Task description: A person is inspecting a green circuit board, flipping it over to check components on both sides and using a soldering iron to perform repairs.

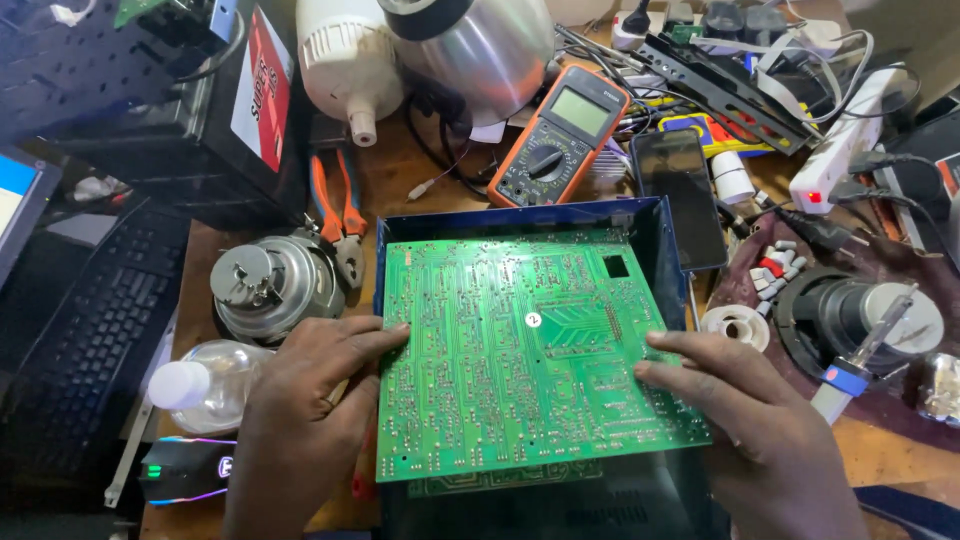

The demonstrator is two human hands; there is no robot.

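- The green circuit board (530,350) is sitting in the centre of the frame, solder side up, lying over a dark blue metal case (655,240) whose walls are showing along the top and right edges.
- The left hand (300,410) is coming in from the lower left, its fingers grasping the board's left edge, with the fingertips resting on the top face.
- The right hand (745,420) is coming in from the lower right, gripping the board's right edge, fingers lying flat on the green surface.
- An orange multimeter (560,135) is lying just above the case, in the upper middle of the frame.
- A black phone (682,195) is lying to the right of the multimeter, beside the case's upper right corner.
- A round metal motor (275,285) is sitting at centre left, with orange-handled pliers (335,200) just above it.
- A clear plastic bottle (205,385) is lying at lower left, touching the left hand.
- A black keyboard (85,330) is filling the left edge of the frame.
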